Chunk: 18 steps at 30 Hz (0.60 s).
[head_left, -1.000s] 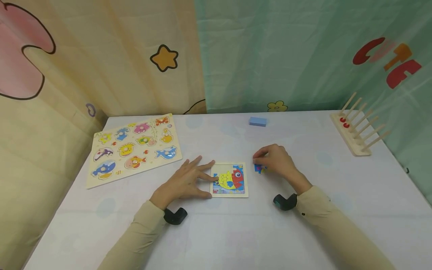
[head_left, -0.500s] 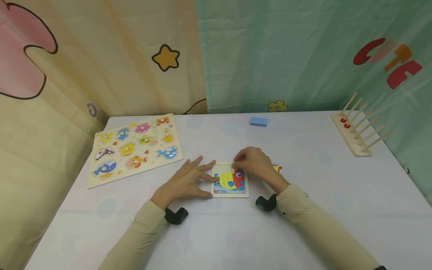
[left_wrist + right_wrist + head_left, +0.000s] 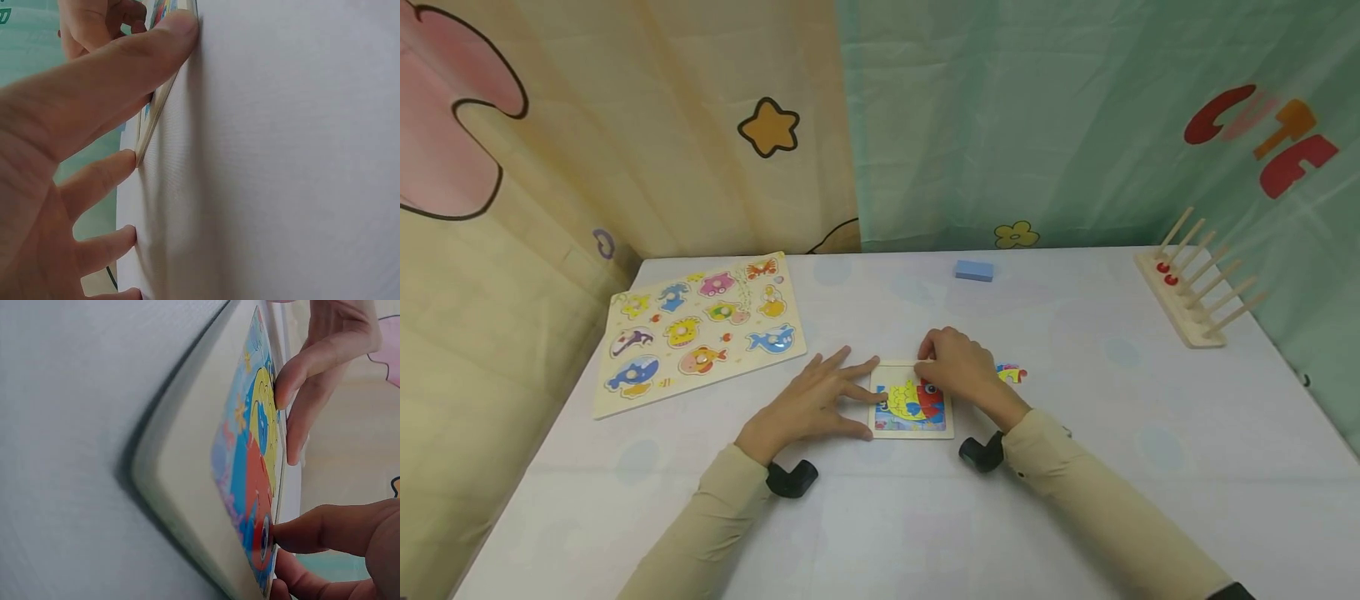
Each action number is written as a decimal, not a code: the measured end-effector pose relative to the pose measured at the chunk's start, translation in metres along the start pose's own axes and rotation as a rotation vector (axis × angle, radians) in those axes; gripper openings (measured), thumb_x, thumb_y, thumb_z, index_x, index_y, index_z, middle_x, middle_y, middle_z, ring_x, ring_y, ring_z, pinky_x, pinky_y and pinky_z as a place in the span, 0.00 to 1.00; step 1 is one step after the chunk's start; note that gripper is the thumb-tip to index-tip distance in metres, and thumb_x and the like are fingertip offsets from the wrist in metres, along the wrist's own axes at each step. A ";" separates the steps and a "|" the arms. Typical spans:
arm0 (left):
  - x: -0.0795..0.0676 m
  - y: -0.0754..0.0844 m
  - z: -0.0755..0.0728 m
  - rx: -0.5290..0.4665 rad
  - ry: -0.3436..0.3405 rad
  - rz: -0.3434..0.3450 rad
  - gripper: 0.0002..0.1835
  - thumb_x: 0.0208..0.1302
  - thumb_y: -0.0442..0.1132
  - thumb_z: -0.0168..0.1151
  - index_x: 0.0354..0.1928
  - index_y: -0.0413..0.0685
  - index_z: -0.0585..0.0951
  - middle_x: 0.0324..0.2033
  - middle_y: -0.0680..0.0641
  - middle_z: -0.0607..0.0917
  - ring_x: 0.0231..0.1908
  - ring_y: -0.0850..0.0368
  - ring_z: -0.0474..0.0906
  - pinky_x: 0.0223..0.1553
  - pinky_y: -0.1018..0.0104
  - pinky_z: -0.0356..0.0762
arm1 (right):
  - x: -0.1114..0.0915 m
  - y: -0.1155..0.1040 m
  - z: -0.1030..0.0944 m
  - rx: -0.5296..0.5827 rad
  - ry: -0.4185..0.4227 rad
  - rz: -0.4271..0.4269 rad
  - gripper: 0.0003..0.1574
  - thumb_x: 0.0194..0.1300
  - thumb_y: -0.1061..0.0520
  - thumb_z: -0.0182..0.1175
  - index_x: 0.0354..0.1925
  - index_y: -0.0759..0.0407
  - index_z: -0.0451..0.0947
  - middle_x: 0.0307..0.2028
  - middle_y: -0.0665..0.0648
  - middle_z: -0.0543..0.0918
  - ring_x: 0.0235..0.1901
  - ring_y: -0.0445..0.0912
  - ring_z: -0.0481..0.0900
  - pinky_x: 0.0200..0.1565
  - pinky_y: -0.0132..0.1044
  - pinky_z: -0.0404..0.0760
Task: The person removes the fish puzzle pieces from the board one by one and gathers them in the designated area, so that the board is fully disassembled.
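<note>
A small wooden fish jigsaw puzzle (image 3: 910, 408) lies on the table, showing a yellow body and a red head inside a pale frame. My left hand (image 3: 812, 408) spreads its fingers at the puzzle's left side; the thumb touches the frame's edge and one finger reaches over the picture. Over the top right part, my right hand (image 3: 962, 367) has thumb and fingers bent together, pinching a puzzle piece that the fingers mostly hide. In the right wrist view, the thumb (image 3: 312, 531) tip is by the fish's eye. Loose puzzle pieces (image 3: 1011, 373) lie just right of that hand.
A larger knobbed sea-animal puzzle board (image 3: 700, 333) lies at the back left. Near the back edge is a blue block (image 3: 973, 271). A wooden peg stand (image 3: 1180, 300) with red beads stands at the far right. Curtains hang behind the table.
My right hand has moved left from the loose pieces to the puzzle's top right, then shifted only slightly. Loose pieces now show behind it. My left hand has stayed in place.
</note>
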<state>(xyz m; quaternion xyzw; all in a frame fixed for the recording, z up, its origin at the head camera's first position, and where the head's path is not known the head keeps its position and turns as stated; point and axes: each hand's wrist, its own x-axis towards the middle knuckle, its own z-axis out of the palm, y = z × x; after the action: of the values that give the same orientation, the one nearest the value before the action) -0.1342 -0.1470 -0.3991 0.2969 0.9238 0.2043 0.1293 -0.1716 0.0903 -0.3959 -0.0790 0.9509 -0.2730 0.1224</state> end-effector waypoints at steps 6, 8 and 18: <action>0.000 -0.001 0.000 0.011 -0.001 0.002 0.31 0.47 0.59 0.76 0.57 0.68 0.83 0.71 0.55 0.65 0.75 0.38 0.45 0.70 0.33 0.41 | 0.001 -0.001 0.003 -0.022 0.010 -0.001 0.11 0.59 0.50 0.62 0.37 0.56 0.79 0.33 0.54 0.75 0.28 0.48 0.74 0.28 0.38 0.72; 0.000 -0.001 -0.001 0.011 -0.003 0.007 0.31 0.47 0.59 0.76 0.57 0.67 0.83 0.71 0.54 0.65 0.74 0.38 0.45 0.69 0.33 0.41 | 0.001 -0.001 0.003 -0.026 0.014 0.002 0.12 0.59 0.49 0.61 0.36 0.56 0.79 0.33 0.54 0.76 0.27 0.48 0.74 0.28 0.38 0.72; 0.000 0.000 -0.001 -0.004 -0.004 -0.003 0.31 0.46 0.58 0.77 0.56 0.66 0.83 0.71 0.53 0.65 0.74 0.37 0.45 0.69 0.32 0.41 | -0.001 0.004 -0.001 0.061 0.003 0.009 0.13 0.60 0.49 0.60 0.37 0.57 0.79 0.27 0.51 0.80 0.28 0.46 0.76 0.30 0.37 0.74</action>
<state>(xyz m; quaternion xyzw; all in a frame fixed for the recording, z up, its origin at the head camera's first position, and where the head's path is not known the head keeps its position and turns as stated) -0.1346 -0.1467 -0.3984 0.2957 0.9235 0.2055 0.1320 -0.1716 0.0946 -0.3969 -0.0705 0.9428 -0.3013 0.1244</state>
